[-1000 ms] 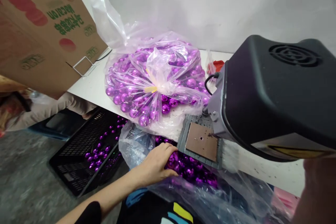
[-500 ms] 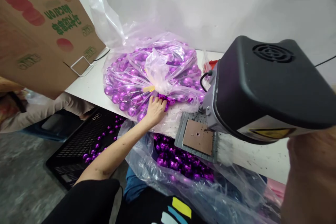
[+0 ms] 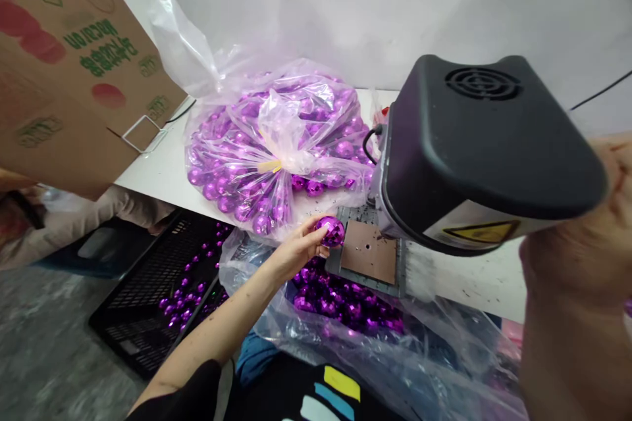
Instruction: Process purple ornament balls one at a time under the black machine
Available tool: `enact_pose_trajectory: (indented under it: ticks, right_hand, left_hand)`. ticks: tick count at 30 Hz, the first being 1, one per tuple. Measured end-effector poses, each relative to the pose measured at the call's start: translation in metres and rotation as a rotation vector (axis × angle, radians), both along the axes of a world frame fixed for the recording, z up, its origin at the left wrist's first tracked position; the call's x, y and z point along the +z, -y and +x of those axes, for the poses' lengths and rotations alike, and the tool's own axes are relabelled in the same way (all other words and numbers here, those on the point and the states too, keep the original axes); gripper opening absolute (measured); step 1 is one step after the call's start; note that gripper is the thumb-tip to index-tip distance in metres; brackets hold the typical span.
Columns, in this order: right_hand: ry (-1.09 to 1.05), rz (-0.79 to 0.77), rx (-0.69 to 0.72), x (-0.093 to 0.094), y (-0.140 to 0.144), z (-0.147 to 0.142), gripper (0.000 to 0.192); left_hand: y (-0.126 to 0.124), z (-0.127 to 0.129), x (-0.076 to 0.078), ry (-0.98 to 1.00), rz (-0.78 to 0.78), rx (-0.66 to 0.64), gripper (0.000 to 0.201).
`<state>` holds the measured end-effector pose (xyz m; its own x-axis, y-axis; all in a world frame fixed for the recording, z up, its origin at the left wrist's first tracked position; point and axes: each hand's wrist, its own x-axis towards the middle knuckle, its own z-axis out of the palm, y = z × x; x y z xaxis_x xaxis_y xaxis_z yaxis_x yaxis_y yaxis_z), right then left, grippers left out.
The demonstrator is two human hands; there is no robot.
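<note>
My left hand [image 3: 309, 243] is closed around one shiny purple faceted ball [image 3: 330, 231], thumb on its near side. It is just left of a square brown plate [image 3: 369, 251] with a small dark hole, set on a grey ridged base. Above and to the right of the plate is a black machine [image 3: 494, 145] with a vent and a yellow warning triangle. My right hand [image 3: 609, 210] is against the machine's far right side, its fingers curled and partly hidden. What it grips there is hidden. Behind my left hand sits a tied clear bag [image 3: 291, 138] full of purple balls.
An open plastic bag [image 3: 296, 312] of purple balls hangs below the table edge. Left of it, a black crate [image 3: 128, 296] holds more balls on the floor. A cardboard box [image 3: 74, 99] stands at the upper left, with another person's leg [image 3: 113, 217] beneath.
My left hand has drawn back from the tied bag toward the brown plate and now holds a purple ball. The view has shifted slightly; my right hand remains by the machine.
</note>
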<state>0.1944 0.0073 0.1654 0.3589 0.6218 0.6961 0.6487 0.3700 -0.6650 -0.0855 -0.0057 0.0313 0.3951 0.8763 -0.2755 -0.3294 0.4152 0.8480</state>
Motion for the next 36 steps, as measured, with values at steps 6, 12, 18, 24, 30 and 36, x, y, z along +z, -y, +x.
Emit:
enact_pose_trajectory:
  ticks: [6,12,18,24,30,36]
  right_hand:
    - [0.037,0.022,0.003,0.009,0.0,-0.008,0.059]
    - [0.021,0.024,0.011,0.01,0.002,-0.008,0.057]
    - [0.022,0.023,-0.001,0.009,0.002,-0.009,0.056]
    - [0.008,0.019,-0.017,0.006,0.002,-0.008,0.056]
    - [0.01,0.03,-0.025,0.006,0.0,-0.005,0.046]
    - [0.144,0.056,-0.099,-0.001,0.022,-0.006,0.044]
  left_hand:
    - [-0.002,0.035,-0.026,-0.395,0.391,0.019,0.052]
    - [-0.002,0.056,-0.038,-0.714,0.676,-0.001,0.045]
    - [-0.003,0.069,-0.039,-0.846,0.898,-0.066,0.044]
    - [-0.001,0.079,-0.046,-0.779,0.81,-0.046,0.046]
    - [-0.001,0.079,-0.047,-0.698,0.762,-0.087,0.043]
    - [-0.002,0.079,-0.04,-0.737,0.748,-0.139,0.049]
